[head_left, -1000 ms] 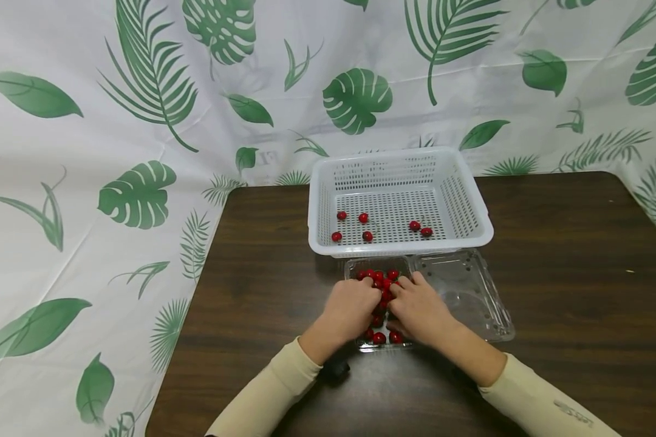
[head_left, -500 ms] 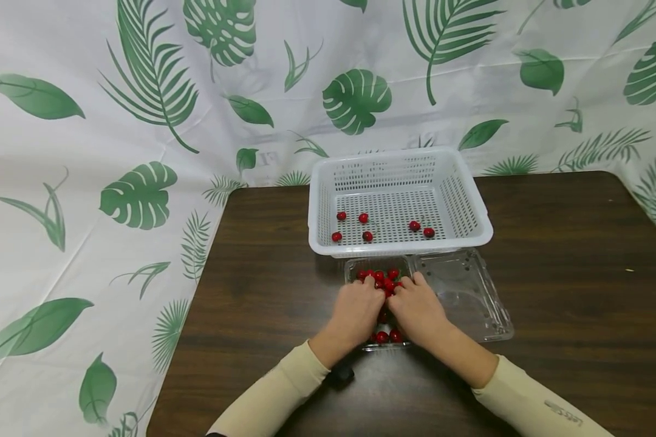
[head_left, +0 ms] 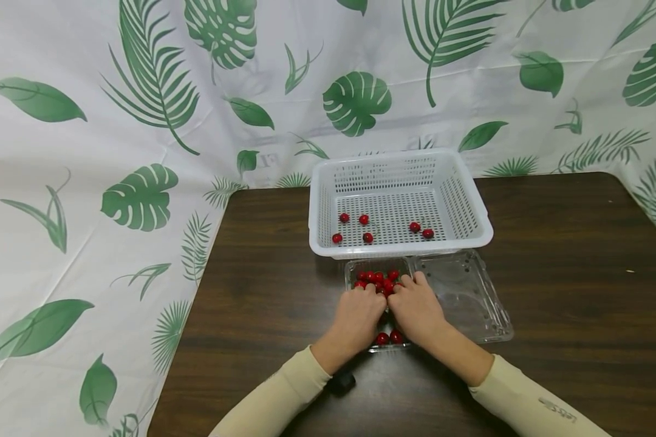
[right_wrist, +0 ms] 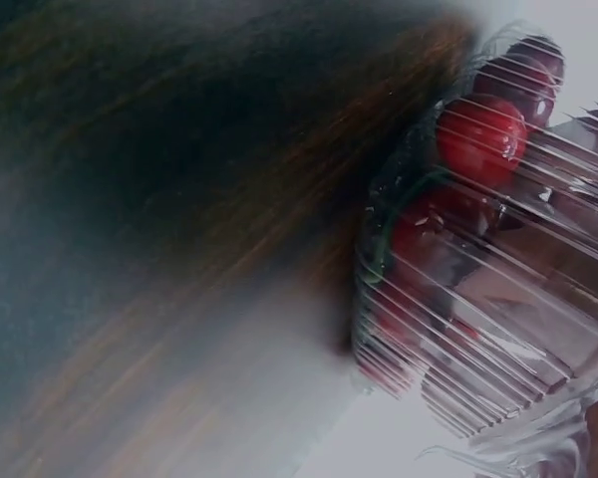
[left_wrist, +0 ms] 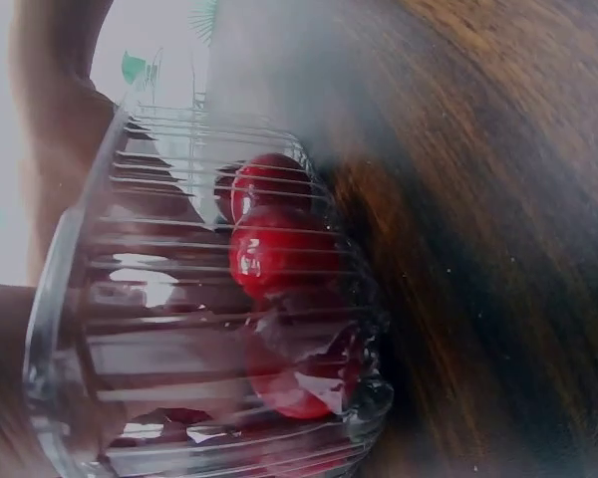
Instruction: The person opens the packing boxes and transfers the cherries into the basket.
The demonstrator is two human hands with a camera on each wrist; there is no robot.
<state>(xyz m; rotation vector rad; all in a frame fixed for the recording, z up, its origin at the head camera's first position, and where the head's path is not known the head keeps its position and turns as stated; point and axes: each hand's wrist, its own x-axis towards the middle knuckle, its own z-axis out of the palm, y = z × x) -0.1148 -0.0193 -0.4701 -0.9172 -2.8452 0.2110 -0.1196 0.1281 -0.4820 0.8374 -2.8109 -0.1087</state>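
Both hands reach into a clear plastic clamshell box holding red cherries. My left hand is bent over the fruit at the left side, knuckles up. Beside it, close together, my right hand dips in from the right. The fingertips of both are hidden among the cherries, so I cannot tell what they hold. Near the box's front wall lie two cherries. In the left wrist view, cherries press near the ribbed wall. The right wrist view shows a bright cherry through the plastic.
The box's clear lid lies folded open to the right. Behind stands a white perforated basket with several cherries spread on its floor. A small black object lies under the left forearm on the dark wooden table.
My left hand has shifted a little right and toward me, uncovering cherries at the box's back left. My right hand has moved slightly left. The basket and lid stay put.
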